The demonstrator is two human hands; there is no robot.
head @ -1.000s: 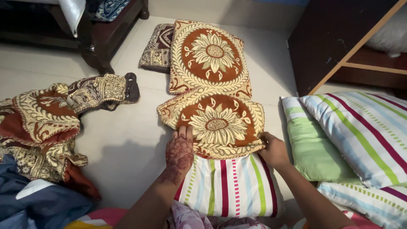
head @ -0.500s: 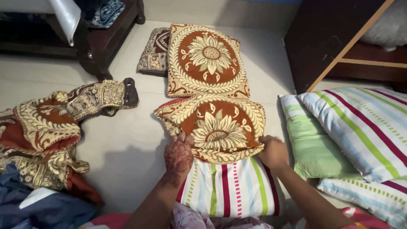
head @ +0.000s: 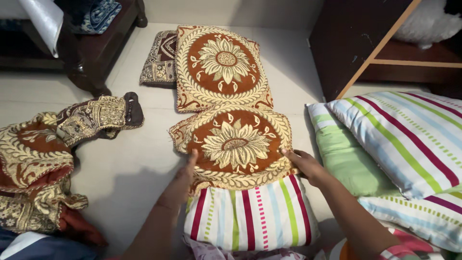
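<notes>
Gripping the rust-and-cream sunflower-patterned woven cushion cover point(head: 234, 144) at both sides, our left hand point(head: 180, 180) at 9 o'clock and right hand point(head: 304, 165) at 3, we have it roughly halfway over the striped pillow point(head: 250, 216); the lower half remains bare.

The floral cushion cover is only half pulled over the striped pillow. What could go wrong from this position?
1. The floral cover is bunched where the left hand and right hand grip its edges; it may jam or go on crooked.
2. Much of the striped pillow is bare, so hard pulling might strain the seams.
3. The finished cushion lies just beyond, touching the cover; pushing forward could shift it.
</notes>
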